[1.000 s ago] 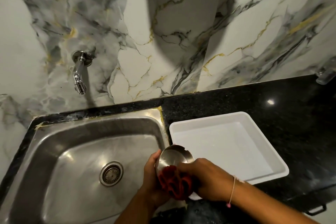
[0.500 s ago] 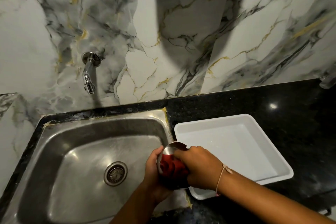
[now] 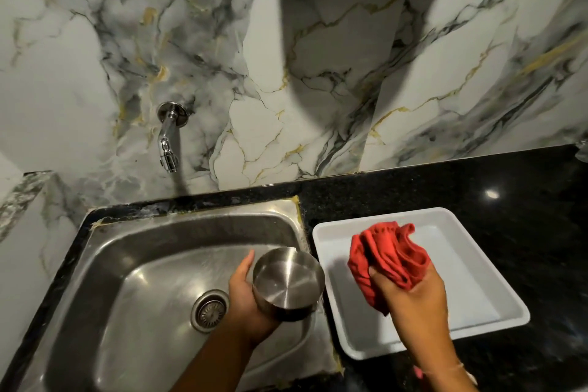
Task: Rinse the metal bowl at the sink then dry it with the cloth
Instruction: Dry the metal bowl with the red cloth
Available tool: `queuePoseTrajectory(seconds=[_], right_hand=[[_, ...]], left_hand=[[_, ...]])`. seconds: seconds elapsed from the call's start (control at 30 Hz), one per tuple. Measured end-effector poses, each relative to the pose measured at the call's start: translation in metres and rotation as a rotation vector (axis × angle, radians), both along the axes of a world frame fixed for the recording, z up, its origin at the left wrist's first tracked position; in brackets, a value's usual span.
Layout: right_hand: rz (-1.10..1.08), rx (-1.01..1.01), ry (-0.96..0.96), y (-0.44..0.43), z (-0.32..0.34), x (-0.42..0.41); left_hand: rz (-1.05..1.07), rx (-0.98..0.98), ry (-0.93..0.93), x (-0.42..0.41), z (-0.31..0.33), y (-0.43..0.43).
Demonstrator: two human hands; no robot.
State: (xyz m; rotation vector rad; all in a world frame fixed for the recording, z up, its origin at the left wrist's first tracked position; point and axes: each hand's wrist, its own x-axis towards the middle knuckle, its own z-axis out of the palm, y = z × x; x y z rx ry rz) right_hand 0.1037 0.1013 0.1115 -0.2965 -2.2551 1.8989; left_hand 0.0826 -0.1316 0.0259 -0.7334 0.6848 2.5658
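Left grip: left hand is cupping the metal bowl from its left side and underneath, fingers curling around the wall, thumb lying along the rim; it is closed on the bowl and nothing else.
Right grip: right hand is clenching the bunched red cloth in a fist, loose folds spilling out above the knuckles.
Bowl position: it is being held tilted, mouth facing up toward the camera, over the right edge of the sink, just beside the white tray and touching neither.
Change: half a second ago the cloth was being pressed into the bowl by the right hand; now the cloth is being carried away to the right, over the tray, and the two hands are sitting well apart.
Meaning: wiping is looking finished (the inside is showing bare brushed metal, with no drops I can make out), so the drying step is probably ending.
Tap: tap is showing no stream, so rinsing is not going on.
Risk: one-handed hold on smooth metal is possibly slipping toward the basin.
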Motion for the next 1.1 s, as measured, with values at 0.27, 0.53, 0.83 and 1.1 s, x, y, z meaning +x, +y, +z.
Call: queuePoseTrajectory(seconds=[0.27,0.53,0.83,1.1], right_hand=[[0.017,0.151,-0.046,-0.019,-0.027,0.001],[-0.051,0.27,-0.036,-0.038,-0.036,0.036],[-0.079,0.22,-0.042,-0.032,-0.024,0.016],[-0.061,0.297,-0.058,-0.047,-0.045,0.052]], left_hand=[[0.13,-0.301,0.02,-0.009,0.019,0.035],[0.255,-0.574,-0.002,0.005,0.034,0.052],[0.224,-0.615,-0.092,0.003,0.035,0.047],[0.254,-0.71,-0.133,0.003,0.03,0.05]])
